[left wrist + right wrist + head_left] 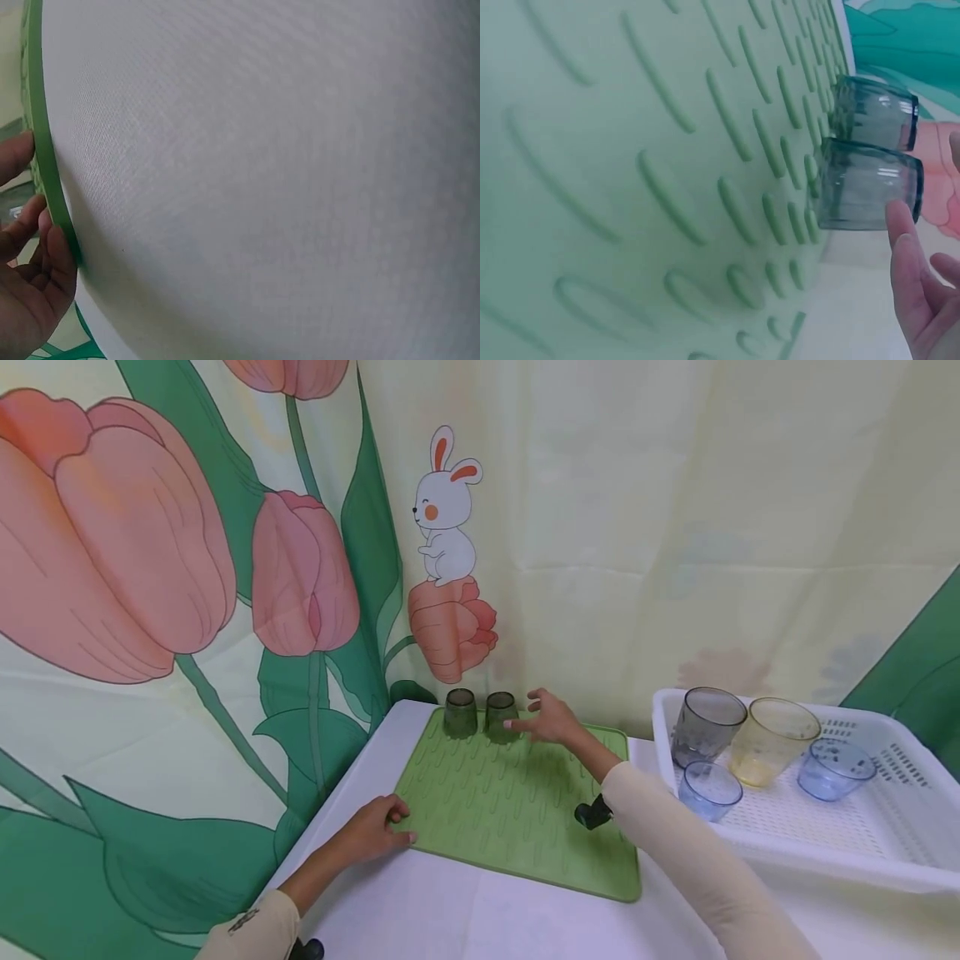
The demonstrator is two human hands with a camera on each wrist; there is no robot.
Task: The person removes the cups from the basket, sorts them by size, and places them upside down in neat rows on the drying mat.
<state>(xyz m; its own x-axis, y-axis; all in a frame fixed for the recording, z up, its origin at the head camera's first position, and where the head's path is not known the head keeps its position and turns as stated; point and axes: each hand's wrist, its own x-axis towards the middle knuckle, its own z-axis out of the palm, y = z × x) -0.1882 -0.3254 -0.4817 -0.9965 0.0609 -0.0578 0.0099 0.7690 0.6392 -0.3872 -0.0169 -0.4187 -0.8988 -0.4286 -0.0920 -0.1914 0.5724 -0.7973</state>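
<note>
Two dark grey glasses, a left glass (460,717) and a right glass (501,720), stand upside down side by side at the back of a green ribbed mat (495,810). My right hand (551,720) is just right of the right glass, its fingers spread. In the right wrist view, one fingertip (900,216) overlaps that glass close to its raised base. At the mat's left front corner, my left hand (371,831) rests with loosely bent fingers. The left wrist view shows its fingertips (58,244) against the mat's edge (46,161).
To the right is a white perforated basket (810,852) with a grey glass (708,727), a yellow glass (772,743) and two small blue bowls (710,793). A white cloth (465,910) covers the table. Behind hangs a printed curtain (585,527).
</note>
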